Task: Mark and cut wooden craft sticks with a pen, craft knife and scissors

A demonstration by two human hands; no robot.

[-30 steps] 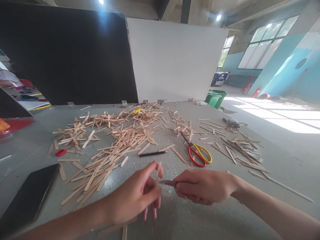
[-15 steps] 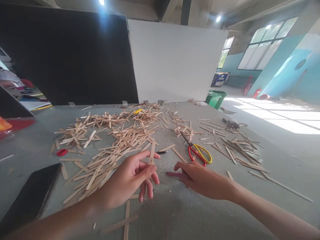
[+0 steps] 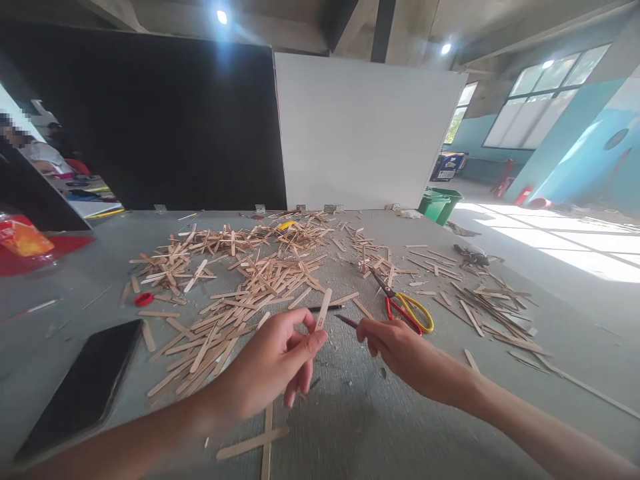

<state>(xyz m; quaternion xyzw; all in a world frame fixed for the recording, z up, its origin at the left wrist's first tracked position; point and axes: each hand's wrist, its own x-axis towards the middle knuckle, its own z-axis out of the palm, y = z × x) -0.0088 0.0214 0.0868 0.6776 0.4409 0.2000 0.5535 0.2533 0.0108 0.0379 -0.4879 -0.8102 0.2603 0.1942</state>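
Observation:
My left hand pinches a wooden stick that points up and away and has a small dark mark near its lower end. Right of it, my right hand is closed around a slim dark tool whose pointed tip faces the stick; the rest of the tool is hidden in the fingers. Beyond the hands, a black pen lies on the table. Scissors with red and yellow handles lie just past my right hand. Two crossed sticks lie below my left hand.
A large pile of wooden sticks spreads over the table. A black phone and a red ring are at the left. More thin sticks lie right. Black and white panels stand behind. A person is at far left.
The stick in my left hand has tilted to the right. My right hand has turned the tool, so its pointed tip now shows higher and nearer the stick. The whole view has shifted slightly.

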